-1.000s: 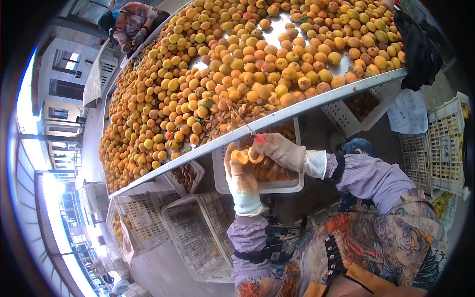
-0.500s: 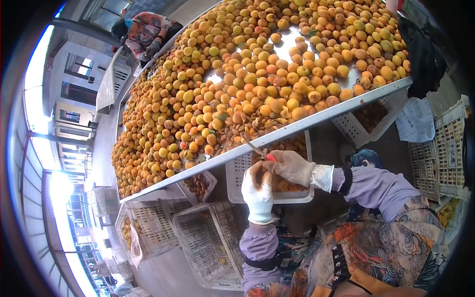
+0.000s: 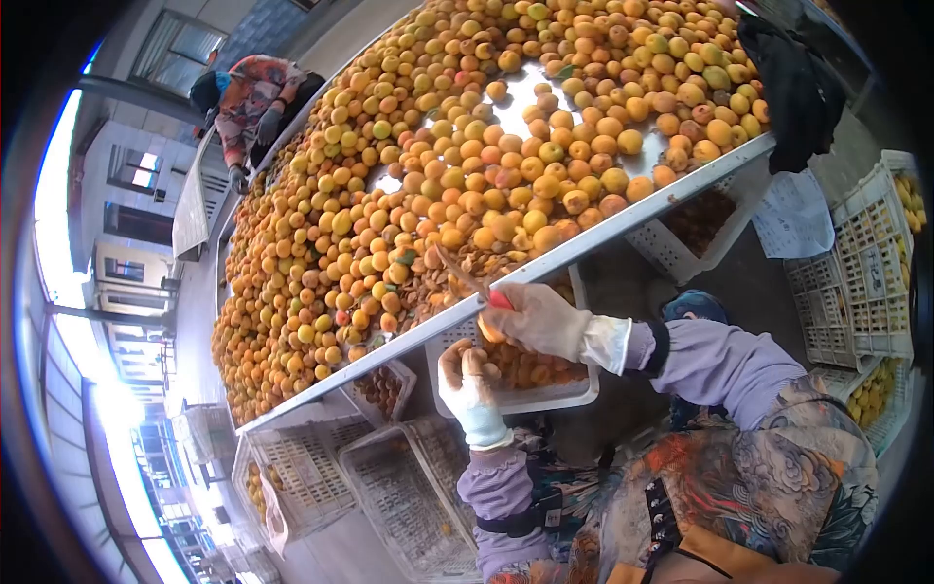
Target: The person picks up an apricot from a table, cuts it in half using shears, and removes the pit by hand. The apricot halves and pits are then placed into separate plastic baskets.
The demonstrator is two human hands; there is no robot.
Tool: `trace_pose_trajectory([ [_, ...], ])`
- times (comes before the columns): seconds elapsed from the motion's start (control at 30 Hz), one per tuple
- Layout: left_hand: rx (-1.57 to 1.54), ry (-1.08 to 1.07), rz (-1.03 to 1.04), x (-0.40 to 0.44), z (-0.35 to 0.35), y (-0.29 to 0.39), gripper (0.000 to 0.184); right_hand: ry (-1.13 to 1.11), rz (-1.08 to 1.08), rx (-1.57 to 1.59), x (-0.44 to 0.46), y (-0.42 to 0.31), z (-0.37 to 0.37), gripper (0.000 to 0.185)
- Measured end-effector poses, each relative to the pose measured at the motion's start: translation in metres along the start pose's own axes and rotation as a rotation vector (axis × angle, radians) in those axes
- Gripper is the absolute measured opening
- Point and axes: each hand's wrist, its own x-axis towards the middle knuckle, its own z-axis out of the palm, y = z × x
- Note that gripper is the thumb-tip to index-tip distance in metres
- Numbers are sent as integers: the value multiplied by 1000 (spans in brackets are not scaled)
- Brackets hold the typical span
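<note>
My right hand (image 3: pixel 540 319), in a pale glove, is closed around a red-handled cutting tool (image 3: pixel 498 299) with a narrow curved blade pointing toward the table. An orange apricot piece (image 3: pixel 489 329) shows just under that hand's fingers. My left hand (image 3: pixel 469 389), in a white glove with bare fingertips, is lower and apart from the right, its fingers curled; whatever they hold is hidden. Both hands are over a white plastic crate (image 3: pixel 566 396) of cut apricot pieces (image 3: pixel 530 368). Whole apricots (image 3: pixel 341 224) cover the table beyond, with browned scraps (image 3: pixel 433 292) near its edge.
The table's metal rim (image 3: pixel 623 216) runs diagonally in front of me. Crates stand below on the left (image 3: pixel 404 487) and stacked on the right (image 3: pixel 861 263). A black cloth (image 3: pixel 793 92) hangs at the table's right corner. Another person (image 3: pixel 258 102) is at the far side.
My hands have moved apart; the left went down and leftward, the right slightly left with the tool. The whole view has shifted a little. The other person's arms have changed position.
</note>
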Motion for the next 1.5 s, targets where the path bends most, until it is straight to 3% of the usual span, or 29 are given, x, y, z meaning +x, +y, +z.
trace_pose_trajectory([
  [0.1, 174, -128, 13, -3, 5, -3, 14, 30, 22, 272, 12, -14, -6, 23],
  [0.13, 307, -206, 150, 4, 4, -12, 13, 45, -26, 183, 13, -17, -8, 25],
  [0.17, 271, -229, -9, -5, 5, -10, 13, 54, -28, 186, 16, -14, -9, 25],
  [0.23, 444, -287, 67, -3, -1, -24, 14, 88, -136, -160, 20, -7, -11, 30],
  [0.3, 502, -352, 81, -4, -12, -27, 15, 33, -72, -217, 17, -5, -16, 36],
  [0.37, 555, -412, 99, -8, -13, -21, 16, -3, -173, -351, 12, -4, -18, 42],
  [0.43, 560, -423, 116, -13, -10, -7, 18, 48, -206, -272, 10, -6, -20, 34],
  [0.53, 495, -346, 184, -1, -6, 2, 18, 143, -191, 305, 7, -19, -32, 18],
  [0.57, 464, -284, 246, 7, -1, 8, 18, 141, -189, 307, 5, -26, -41, 18],
  [0.6, 347, -255, 154, 13, 6, 20, 19, 189, -148, 347, 2, -32, -51, 20],
  [0.7, 693, -175, 621, 56, 21, 40, 22, 291, -127, 454, -6, -50, -80, 26],
  [0.73, 694, -176, 622, 64, 28, 44, 22, 348, -142, 520, -7, -52, -88, 28],
  [0.8, 985, -87, 829, 81, 46, 48, 25, 416, -186, 581, -6, -52, -103, 31],
  [0.87, 944, -178, 803, 85, 76, 51, 25, 492, -271, 634, -6, -49, -115, 36],
  [0.97, 890, -393, 852, 93, 115, 27, 26, 496, -203, 636, -8, -55, -119, 35],
  [1.1, 1043, -642, 898, 95, 138, 10, 21, 462, -197, 555, -17, -59, -120, 40],
  [1.23, 1219, -627, 915, 128, 127, 3, 21, 428, -243, 455, -29, -63, -124, 42],
  [1.3, 1144, -645, 917, 139, 124, 0, 21, 437, -190, 524, -28, -65, -128, 41],
  [1.37, 1224, -577, 875, 150, 117, 1, 22, 449, -278, 642, -24, -58, -132, 26],
  [1.5, 1290, -431, 894, 166, 118, -10, 29, 441, -171, 618, -30, -64, -132, 38],
])
